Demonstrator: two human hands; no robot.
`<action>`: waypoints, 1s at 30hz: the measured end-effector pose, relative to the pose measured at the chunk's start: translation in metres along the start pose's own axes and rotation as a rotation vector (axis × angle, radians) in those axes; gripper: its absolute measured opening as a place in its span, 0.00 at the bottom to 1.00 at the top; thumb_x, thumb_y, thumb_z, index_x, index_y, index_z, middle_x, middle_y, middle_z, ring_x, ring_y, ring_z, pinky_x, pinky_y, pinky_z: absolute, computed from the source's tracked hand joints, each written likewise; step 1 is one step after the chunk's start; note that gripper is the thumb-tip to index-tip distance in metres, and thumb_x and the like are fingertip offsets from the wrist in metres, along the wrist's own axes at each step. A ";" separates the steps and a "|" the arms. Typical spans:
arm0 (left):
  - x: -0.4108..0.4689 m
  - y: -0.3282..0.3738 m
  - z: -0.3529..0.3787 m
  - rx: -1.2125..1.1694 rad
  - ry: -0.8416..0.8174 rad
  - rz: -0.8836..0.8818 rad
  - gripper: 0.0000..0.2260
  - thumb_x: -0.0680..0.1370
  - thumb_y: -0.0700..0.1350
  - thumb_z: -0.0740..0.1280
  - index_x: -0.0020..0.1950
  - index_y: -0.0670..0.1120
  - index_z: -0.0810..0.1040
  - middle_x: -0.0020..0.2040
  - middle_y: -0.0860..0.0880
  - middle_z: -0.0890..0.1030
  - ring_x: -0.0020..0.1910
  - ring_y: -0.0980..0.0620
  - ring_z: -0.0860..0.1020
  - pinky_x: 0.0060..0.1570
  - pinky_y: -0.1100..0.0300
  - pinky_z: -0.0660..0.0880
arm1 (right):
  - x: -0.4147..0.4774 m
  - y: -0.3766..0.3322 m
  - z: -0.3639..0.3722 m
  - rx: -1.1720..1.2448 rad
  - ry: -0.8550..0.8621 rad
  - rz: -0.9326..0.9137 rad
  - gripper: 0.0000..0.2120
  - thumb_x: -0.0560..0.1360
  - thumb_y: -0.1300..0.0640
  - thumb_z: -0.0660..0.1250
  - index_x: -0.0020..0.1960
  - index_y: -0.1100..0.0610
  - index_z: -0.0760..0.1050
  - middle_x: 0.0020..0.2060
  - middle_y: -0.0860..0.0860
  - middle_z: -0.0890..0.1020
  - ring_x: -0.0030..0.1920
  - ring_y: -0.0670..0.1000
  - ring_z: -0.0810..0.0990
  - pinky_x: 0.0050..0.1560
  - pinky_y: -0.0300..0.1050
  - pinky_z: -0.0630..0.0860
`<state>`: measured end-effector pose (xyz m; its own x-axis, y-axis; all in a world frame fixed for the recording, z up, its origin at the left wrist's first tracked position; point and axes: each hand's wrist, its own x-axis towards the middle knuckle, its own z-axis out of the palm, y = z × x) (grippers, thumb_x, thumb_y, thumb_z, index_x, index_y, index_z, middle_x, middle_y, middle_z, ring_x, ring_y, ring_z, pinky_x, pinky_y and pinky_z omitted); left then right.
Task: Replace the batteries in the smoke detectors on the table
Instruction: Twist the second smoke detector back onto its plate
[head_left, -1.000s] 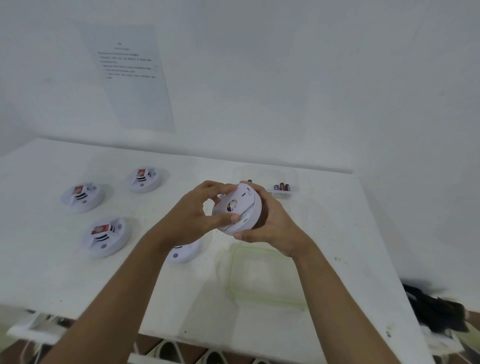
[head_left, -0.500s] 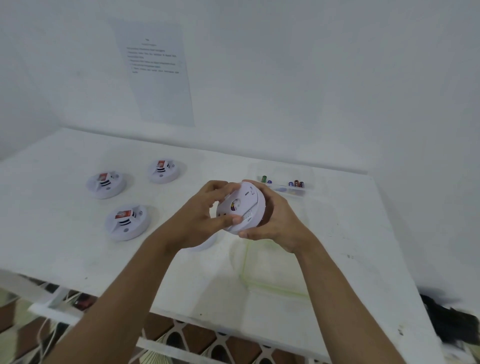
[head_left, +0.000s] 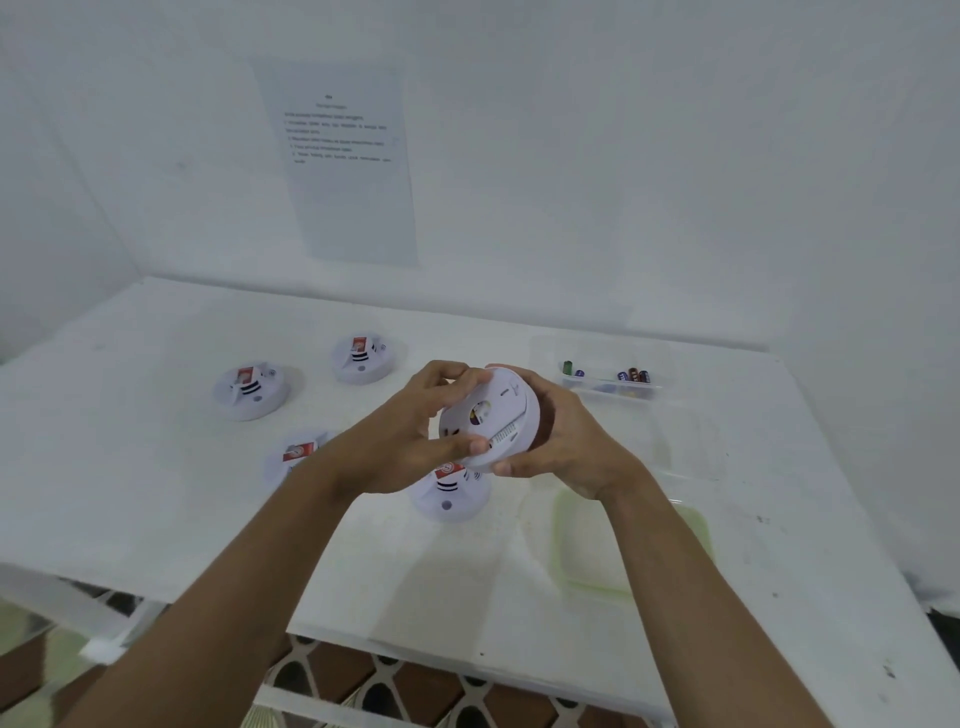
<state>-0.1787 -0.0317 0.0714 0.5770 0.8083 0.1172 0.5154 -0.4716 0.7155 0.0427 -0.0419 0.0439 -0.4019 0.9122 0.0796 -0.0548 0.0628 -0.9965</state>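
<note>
The fingers (head_left: 457, 376) of the left hand (head_left: 415, 431) curl over the rim of a round white plastic smoke detector (head_left: 488, 415), and the right hand (head_left: 566, 447) cups its far side. Both grip it above the white worktop (head_left: 156, 467). It looks light, rigid and smooth, so opposed rim grips should suit a twist. Four more white detectors (head_left: 251, 391) lie below and to the left, with a clear battery tray (head_left: 602, 388) behind and a green-rimmed clear tub (head_left: 563, 551) nearby; nothing seems to obstruct.

Findings: the held smoke detector (head_left: 488, 421) is smooth white moulded plastic with a faint sheen. Table (head_left: 156, 467): white, matt, scuffed and speckled. Battery tray (head_left: 597, 388): clear glossy plastic. Batteries (head_left: 632, 375): shiny coloured wraps. Near container (head_left: 563, 545): translucent green-tinted plastic. Wall sheet (head_left: 358, 208): matt paper.
</note>
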 end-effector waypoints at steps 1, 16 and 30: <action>-0.002 -0.002 -0.002 -0.008 0.004 0.004 0.29 0.77 0.51 0.69 0.76 0.53 0.63 0.65 0.58 0.66 0.62 0.71 0.64 0.55 0.79 0.64 | 0.002 0.000 0.003 -0.001 -0.007 -0.001 0.43 0.61 0.72 0.79 0.73 0.56 0.69 0.64 0.60 0.79 0.64 0.63 0.78 0.61 0.63 0.78; -0.039 -0.040 0.006 0.049 0.388 0.319 0.24 0.78 0.49 0.69 0.72 0.44 0.71 0.69 0.55 0.74 0.68 0.60 0.71 0.64 0.68 0.69 | 0.024 0.004 0.049 0.260 0.130 0.004 0.42 0.64 0.45 0.82 0.68 0.66 0.71 0.64 0.66 0.78 0.61 0.64 0.81 0.57 0.54 0.81; -0.023 -0.039 -0.001 -0.741 0.407 -0.139 0.23 0.80 0.54 0.60 0.75 0.55 0.65 0.61 0.51 0.80 0.42 0.45 0.82 0.34 0.52 0.79 | 0.027 0.008 0.075 -0.072 0.454 0.054 0.18 0.84 0.50 0.62 0.73 0.45 0.70 0.49 0.55 0.85 0.39 0.50 0.83 0.48 0.47 0.82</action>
<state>-0.2131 -0.0317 0.0417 0.1938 0.9721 0.1321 -0.0646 -0.1217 0.9905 -0.0374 -0.0469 0.0396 0.0399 0.9989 0.0249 0.0254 0.0239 -0.9994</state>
